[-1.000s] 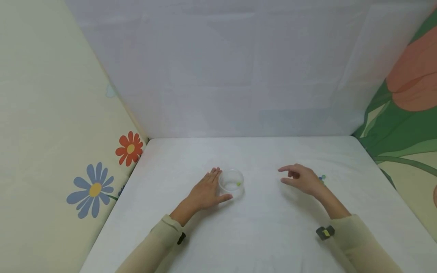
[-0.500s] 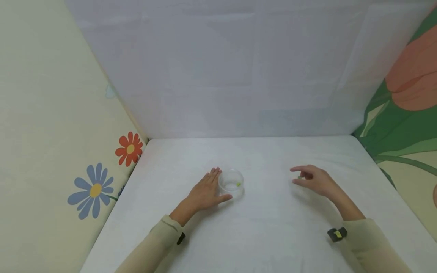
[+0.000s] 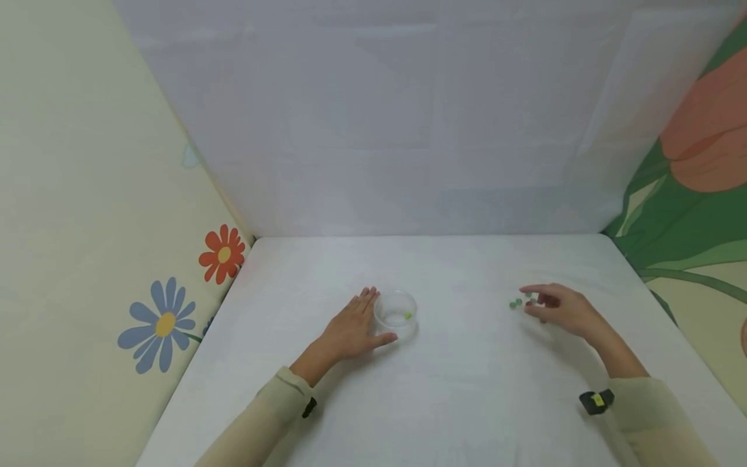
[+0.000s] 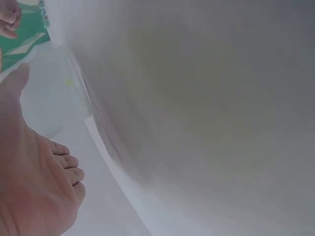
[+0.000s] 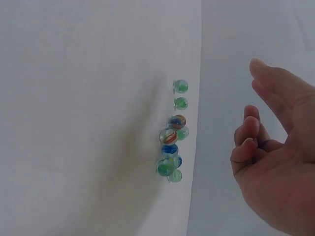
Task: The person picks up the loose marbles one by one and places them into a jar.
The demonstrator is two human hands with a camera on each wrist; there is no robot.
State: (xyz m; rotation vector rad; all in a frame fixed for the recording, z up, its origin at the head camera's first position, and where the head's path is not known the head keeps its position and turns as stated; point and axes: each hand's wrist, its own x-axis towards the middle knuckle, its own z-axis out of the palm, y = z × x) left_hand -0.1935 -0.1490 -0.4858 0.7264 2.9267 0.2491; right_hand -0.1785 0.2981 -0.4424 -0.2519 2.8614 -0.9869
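My left hand (image 3: pixel 353 329) lies beside a clear round plastic tub (image 3: pixel 385 324), fingers straight along its left side and thumb at its near side. Inside the tub is a small yellow-green marble (image 3: pixel 408 316). Over a group of glass marbles (image 3: pixel 519 302) at the right hovers my right hand (image 3: pixel 563 309), thumb and index finger apart with nothing between them. In the right wrist view its other fingers curl loosely. There the marbles show green swirls (image 5: pixel 181 86), a blue one (image 5: pixel 170 150) and one with orange stripes (image 5: pixel 168 136). The hand partly covers the group in the head view.
A white cloth covers the table (image 3: pixel 455 389), and a white sheet (image 3: pixel 379 130) rises behind it. Flower-printed panels stand at the left (image 3: pixel 70 227) and right (image 3: pixel 700 246) sides.
My right hand has moved right, away from the tub to over the marbles, bringing several into view on its left. The left hand and tub have stayed put.
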